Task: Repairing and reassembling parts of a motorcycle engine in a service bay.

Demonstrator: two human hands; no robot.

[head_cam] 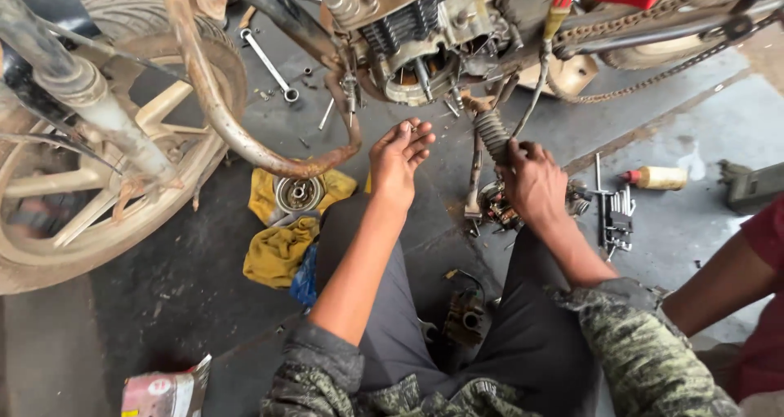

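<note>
Ribbed rubber boot [492, 133] | right hand [535, 180] clamped on it | left hand [398, 157] open, palm up | bottle [657, 178] lying, contents unclear

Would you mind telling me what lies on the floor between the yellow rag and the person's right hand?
In the head view, the left hand, palm up, lies between the yellow rag and the right hand.

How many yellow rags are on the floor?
2: one yellow rag lies under a round metal part, the other yellow rag is bunched just below it, by the knee. More may be hidden.
</note>
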